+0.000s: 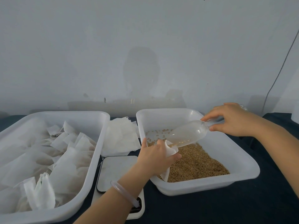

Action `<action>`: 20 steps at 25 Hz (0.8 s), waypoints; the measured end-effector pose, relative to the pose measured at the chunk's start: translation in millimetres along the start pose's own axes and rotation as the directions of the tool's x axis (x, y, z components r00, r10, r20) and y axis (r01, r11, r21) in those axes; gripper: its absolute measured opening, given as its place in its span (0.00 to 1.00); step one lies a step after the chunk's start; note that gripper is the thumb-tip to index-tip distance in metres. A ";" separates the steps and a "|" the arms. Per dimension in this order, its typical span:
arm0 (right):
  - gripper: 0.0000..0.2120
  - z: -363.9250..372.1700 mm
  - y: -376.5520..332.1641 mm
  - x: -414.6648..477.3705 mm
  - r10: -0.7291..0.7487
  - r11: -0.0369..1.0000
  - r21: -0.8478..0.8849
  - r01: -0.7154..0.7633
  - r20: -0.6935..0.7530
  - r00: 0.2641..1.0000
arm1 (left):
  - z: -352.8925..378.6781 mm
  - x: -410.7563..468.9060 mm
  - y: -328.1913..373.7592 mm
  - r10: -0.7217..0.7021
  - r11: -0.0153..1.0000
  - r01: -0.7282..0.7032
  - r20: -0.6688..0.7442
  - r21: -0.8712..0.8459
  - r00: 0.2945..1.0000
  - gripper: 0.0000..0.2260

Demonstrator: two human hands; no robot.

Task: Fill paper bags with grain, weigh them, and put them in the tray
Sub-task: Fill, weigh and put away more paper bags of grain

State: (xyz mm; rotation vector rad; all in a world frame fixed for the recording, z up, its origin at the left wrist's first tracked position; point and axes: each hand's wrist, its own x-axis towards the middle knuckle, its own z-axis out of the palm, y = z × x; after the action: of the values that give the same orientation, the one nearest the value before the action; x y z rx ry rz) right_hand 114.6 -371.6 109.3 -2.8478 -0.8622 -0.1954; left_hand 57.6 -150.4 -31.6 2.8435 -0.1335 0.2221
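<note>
The step in hand looks like the pour: the right hand [233, 120] pinches the handle of a clear scoop [186, 135] between thumb and fingertips, and the left hand [156, 156] has its grip curled round the neck of a white paper bag [170, 150], over the near-left part of the grain tray [252, 168]. To do it well, the bag's mouth should stand wide and sit right under the scoop's lip, which here is just beside the paper or touching it. The pour is best done above the grain [194, 162], so that strays fall back into the tray rather than onto the dark surface [226, 207]. A slow tip suits the light paper; only a few kernels show in the scoop, near its lip, so a further scoop may be needed before the bag goes on the scale [116, 170] between the two trays. The scoop's long axis runs from the handle at the far right down to the open end at the near left — the open end points at the bag. The bag's long axis is roughly upright and slightly tilted — mouth up towards the scoop, closed corner hanging low by the tray's near wall, its middle hidden by the fingers. Filled bags lie heaped in the left tray [72, 113], and empty bags [121, 136] are stacked behind the scale.
</note>
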 end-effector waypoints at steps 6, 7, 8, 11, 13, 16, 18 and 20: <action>0.17 17.1 25.6 -4.5 0.179 0.984 -0.027 -0.178 0.067 0.982 | -2.0 -1.8 1.8 -0.001 1.000 0.001 -0.013 -0.012 1.000 0.34; 0.17 26.5 26.6 -6.0 0.191 0.980 -0.076 -0.184 0.110 0.975 | -3.1 -2.2 2.1 -0.006 1.000 0.006 -0.009 -0.010 1.000 0.33; 0.17 38.3 26.4 -7.2 0.198 0.977 -0.112 -0.181 0.158 0.967 | -4.8 -2.8 2.3 -0.010 1.000 0.010 -0.003 -0.006 1.000 0.32; 0.16 76.8 20.0 -10.5 0.213 0.975 -0.121 -0.186 0.273 0.938 | -8.3 -5.0 1.8 0.011 0.998 -0.013 0.031 0.067 0.999 0.28; 0.15 97.4 15.4 -12.4 0.217 0.976 -0.077 -0.203 0.307 0.927 | -9.3 -6.9 2.7 -0.021 0.999 0.021 -0.007 -0.032 1.000 0.27; 0.15 115.0 10.4 -14.5 0.211 0.976 -0.021 -0.217 0.344 0.915 | -15.6 -10.8 4.9 -0.080 0.949 0.048 -0.090 -0.313 0.993 0.24; 0.19 119.7 6.1 -13.8 0.233 0.972 -0.059 -0.227 0.358 0.904 | -26.6 -13.6 4.2 -0.095 0.885 0.021 -0.137 -0.465 0.986 0.20; 0.25 116.3 -2.6 -11.7 0.231 0.973 -0.056 -0.225 0.308 0.923 | -44.6 -15.8 2.0 -0.105 0.828 -0.011 -0.175 -0.561 0.979 0.19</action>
State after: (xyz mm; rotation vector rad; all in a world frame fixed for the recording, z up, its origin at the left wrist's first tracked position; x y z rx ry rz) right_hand 112.7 -353.7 -6.3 -3.0136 -0.5672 0.2871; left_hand 35.6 -138.3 8.6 2.2178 -0.0694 0.3854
